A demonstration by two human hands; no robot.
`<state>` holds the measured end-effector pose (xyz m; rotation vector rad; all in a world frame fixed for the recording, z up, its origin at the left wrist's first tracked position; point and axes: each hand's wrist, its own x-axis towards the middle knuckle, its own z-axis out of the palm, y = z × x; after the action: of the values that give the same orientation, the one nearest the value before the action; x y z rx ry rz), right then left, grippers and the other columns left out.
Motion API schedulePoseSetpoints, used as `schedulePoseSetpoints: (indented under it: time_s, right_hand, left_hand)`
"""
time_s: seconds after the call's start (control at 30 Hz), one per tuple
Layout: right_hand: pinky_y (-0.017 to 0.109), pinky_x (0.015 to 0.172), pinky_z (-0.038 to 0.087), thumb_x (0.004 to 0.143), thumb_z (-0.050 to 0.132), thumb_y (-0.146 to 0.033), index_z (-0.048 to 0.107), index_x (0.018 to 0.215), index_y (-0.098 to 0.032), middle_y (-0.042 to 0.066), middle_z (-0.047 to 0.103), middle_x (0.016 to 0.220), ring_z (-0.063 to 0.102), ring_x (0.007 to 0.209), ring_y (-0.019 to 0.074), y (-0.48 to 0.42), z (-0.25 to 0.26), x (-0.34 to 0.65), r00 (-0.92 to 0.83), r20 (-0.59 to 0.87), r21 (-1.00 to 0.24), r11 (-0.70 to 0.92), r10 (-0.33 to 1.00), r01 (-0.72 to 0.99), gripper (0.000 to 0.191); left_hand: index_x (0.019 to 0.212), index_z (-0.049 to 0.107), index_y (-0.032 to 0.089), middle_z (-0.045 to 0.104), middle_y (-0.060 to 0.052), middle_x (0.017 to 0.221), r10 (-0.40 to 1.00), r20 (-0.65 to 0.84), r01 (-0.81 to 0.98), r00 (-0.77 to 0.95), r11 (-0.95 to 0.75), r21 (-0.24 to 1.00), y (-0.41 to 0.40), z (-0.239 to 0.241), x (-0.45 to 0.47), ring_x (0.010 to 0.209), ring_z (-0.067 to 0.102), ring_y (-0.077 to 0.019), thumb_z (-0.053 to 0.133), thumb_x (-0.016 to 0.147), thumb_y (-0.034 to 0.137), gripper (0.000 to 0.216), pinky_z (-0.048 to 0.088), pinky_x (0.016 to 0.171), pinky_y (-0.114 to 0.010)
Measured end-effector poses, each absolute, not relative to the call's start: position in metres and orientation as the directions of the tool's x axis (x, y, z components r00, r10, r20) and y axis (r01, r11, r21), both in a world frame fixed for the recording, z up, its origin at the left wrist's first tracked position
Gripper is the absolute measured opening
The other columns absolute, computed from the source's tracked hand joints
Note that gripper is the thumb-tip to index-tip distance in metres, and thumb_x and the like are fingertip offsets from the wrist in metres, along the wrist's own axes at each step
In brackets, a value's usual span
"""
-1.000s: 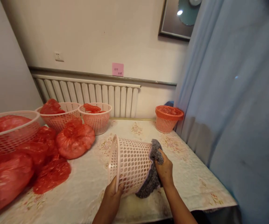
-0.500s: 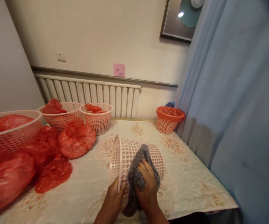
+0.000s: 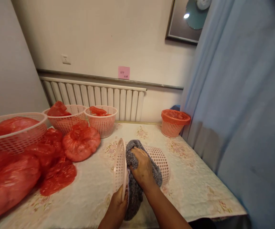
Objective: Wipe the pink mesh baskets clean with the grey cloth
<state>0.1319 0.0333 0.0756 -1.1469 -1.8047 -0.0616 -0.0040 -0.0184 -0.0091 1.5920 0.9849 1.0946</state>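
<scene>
A pale pink perforated plastic basket (image 3: 158, 159) lies on its side on the table, its open end facing left. My left hand (image 3: 117, 203) grips the near lower part of its rim, fingers wrapped round the edge. With my right hand (image 3: 142, 168) I press a grey fuzzy cloth (image 3: 134, 190) against the basket's outer wall, close to the rim. The fingers are bent over the cloth, and its lower end hangs down between my two hands. Cloth and hand cover the middle of the basket.
Several pink baskets (image 3: 103, 127) stand along the left, holding red plastic bags. Knotted red bags (image 3: 81, 144) lie before them on the flowered tablecloth (image 3: 89, 184). At the back right, a small basket (image 3: 173, 127) is lined with red plastic. A blue curtain (image 3: 228, 111) borders the right side.
My right hand has slid the cloth up and left along the basket wall, toward the rim. The left hand keeps its grip on the rim. The view has shifted slightly.
</scene>
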Motion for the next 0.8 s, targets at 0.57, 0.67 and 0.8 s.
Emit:
schedulePoseSetpoints:
  time_s: [0.57,0.67,0.8]
  right_hand:
    - [0.038,0.097,0.044,0.076,0.052,-0.018,0.059,0.116,-0.022,0.007,0.063,0.118,0.058,0.110,0.0219,0.047,0.014,0.247,0.214,0.700,-0.523,0.285,0.681,0.803,0.041]
    - [0.039,0.094,0.046,0.076,0.053,-0.021,0.058,0.117,-0.020,0.009,0.064,0.114,0.059,0.107,0.0237,0.042,-0.001,0.265,0.355,0.635,-0.616,0.172,0.686,0.769,0.041]
    - [0.046,0.099,0.041,0.075,0.054,-0.020,0.054,0.121,-0.018,0.012,0.058,0.123,0.053,0.115,0.0259,0.027,-0.018,0.252,0.428,0.672,-0.636,0.173,0.605,0.752,0.047]
  left_hand:
    - [0.118,0.056,0.013,0.067,-0.010,0.115,0.981,0.115,0.062,0.154,-0.126,0.990,-0.010,0.026,0.010,0.108,0.061,-0.0259,0.052,0.084,0.042,0.045,0.046,0.096,-0.036]
    - [0.118,0.055,0.012,0.066,-0.011,0.117,0.982,0.103,0.081,0.156,-0.117,0.990,-0.009,0.023,0.009,0.111,0.059,-0.0265,0.050,0.084,0.043,0.046,0.046,0.096,-0.036]
    - [0.118,0.055,0.012,0.066,-0.012,0.115,0.983,0.094,0.105,0.160,-0.112,0.988,-0.010,0.018,0.006,0.110,0.059,-0.0273,0.050,0.084,0.045,0.047,0.047,0.095,-0.038]
